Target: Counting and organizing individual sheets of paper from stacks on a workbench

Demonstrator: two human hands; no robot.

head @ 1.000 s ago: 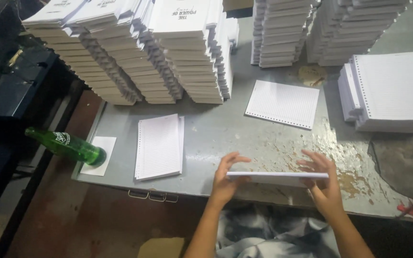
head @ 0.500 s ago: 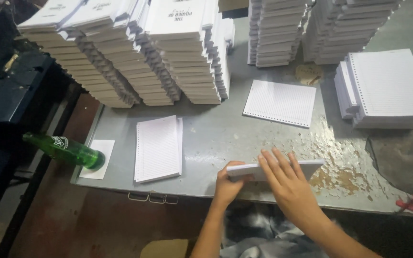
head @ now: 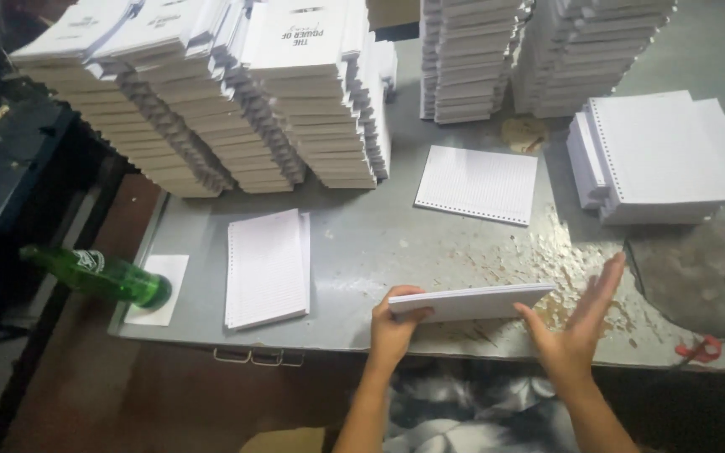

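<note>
Grey metal table [head: 362,252], scuffed and stained, stacked with punched paper.

Sheaf [head: 472,302] stood on its long edge at the near rim, between both hands. Left hand [head: 393,325] closed on the sheaf's left end; right hand [head: 576,331] open wide, fingers spread, just beside the right end, thumb close to it. Judged light but floppy, loose sheets prone to slide and fan; best gripped at both short ends. Flat sheaves [head: 266,268], leaning stacks [head: 211,109] and a green bottle [head: 98,275] further off.

A green bottle [head: 98,275] lying at the surface's left edge carries a small white label; the leaning stacks of white booklets [head: 211,92] behind have white covers with dark print on top
</note>
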